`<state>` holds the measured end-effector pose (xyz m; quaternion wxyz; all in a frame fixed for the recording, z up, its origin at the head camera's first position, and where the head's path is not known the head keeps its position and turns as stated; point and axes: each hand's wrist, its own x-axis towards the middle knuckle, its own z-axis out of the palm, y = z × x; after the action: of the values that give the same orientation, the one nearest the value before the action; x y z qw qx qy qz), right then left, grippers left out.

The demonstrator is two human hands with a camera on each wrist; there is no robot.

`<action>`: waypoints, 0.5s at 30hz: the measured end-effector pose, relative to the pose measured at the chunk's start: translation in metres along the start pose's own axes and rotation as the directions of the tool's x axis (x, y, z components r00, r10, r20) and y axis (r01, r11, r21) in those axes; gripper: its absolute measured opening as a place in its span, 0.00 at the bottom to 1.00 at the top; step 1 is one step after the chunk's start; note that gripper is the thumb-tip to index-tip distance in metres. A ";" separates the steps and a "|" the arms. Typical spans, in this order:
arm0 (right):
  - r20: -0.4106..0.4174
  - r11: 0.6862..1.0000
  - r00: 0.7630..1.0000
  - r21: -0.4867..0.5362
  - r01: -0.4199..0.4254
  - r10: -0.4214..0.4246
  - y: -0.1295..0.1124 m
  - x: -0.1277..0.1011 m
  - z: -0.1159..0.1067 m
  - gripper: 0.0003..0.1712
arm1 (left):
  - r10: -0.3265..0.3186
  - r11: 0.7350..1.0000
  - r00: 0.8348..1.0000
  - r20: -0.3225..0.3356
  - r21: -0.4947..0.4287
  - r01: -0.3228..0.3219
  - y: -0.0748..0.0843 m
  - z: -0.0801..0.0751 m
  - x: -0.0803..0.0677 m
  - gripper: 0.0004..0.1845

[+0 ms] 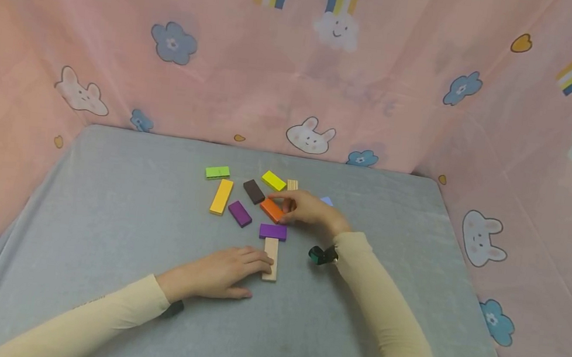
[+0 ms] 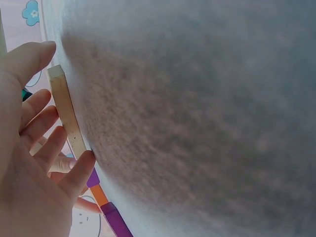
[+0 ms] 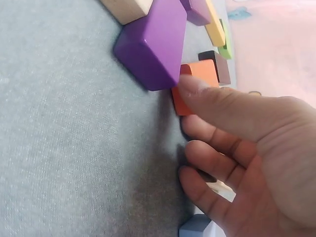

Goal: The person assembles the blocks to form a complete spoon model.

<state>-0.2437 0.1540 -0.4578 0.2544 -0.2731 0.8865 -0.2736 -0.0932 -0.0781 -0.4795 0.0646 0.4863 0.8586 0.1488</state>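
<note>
In the head view a plain wooden block [image 1: 270, 262] lies lengthwise against a purple block [image 1: 273, 232] set crosswise at its far end. My left hand [image 1: 225, 271] rests its fingertips on the wooden block, thumb held apart; in the left wrist view its fingers [image 2: 49, 148] are loosely extended along the block. Just beyond the purple block is an orange block [image 1: 273, 210]. My right hand [image 1: 308, 212] has its thumb and index finger at the two ends of that orange block, pinching it. The right wrist view shows the thumb [image 3: 197, 94] against the orange block, other fingers curled beside it.
Around them lie a second purple block [image 1: 240, 214], a dark brown block [image 1: 254, 191], a yellow block [image 1: 274, 180], an amber block [image 1: 221, 197] and a green block [image 1: 218, 172]. A striped wooden block [image 1: 292, 184] and a light blue block [image 1: 327, 201] are partly behind the right hand.
</note>
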 end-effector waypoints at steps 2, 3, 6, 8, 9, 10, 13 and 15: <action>0.004 1.000 1.000 0.005 -0.002 0.002 0.000 0.000 0.000 0.35 | -0.002 1.000 1.000 0.001 -0.002 0.002 0.000 0.000 0.000 0.29; 0.003 1.000 1.000 0.004 -0.002 0.002 0.000 0.000 0.000 0.35 | -0.002 1.000 1.000 0.002 -0.003 0.002 0.000 0.000 0.000 0.29; -0.002 1.000 1.000 -0.003 0.002 -0.002 -0.001 0.001 0.000 0.35 | -0.005 1.000 1.000 0.006 -0.007 0.005 0.000 0.000 0.000 0.29; -0.009 1.000 1.000 -0.010 0.002 -0.002 -0.001 0.001 0.001 0.34 | -0.008 1.000 1.000 0.009 -0.008 0.008 0.000 0.000 0.000 0.29; -0.014 1.000 1.000 -0.015 0.002 -0.003 -0.002 0.001 0.001 0.34 | -0.008 1.000 1.000 0.010 -0.010 0.008 0.000 0.000 0.000 0.29; -0.018 1.000 1.000 -0.021 0.002 -0.003 -0.002 0.001 0.002 0.34 | -0.009 1.000 1.000 0.012 -0.012 0.009 0.000 0.000 0.000 0.29; -0.031 0.999 1.000 -0.032 -0.002 0.001 -0.003 0.000 0.003 0.34 | -0.012 1.000 1.000 0.015 -0.017 0.013 0.000 -0.001 0.000 0.28; -0.039 0.999 0.999 -0.041 -0.005 0.004 -0.005 -0.001 0.003 0.34 | -0.015 1.000 1.000 0.017 -0.021 0.015 0.001 -0.001 0.000 0.28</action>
<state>-0.2396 0.1505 -0.4565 0.2322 -0.2709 0.8973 -0.2601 -0.0930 -0.0777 -0.4781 0.0783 0.4803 0.8601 0.1533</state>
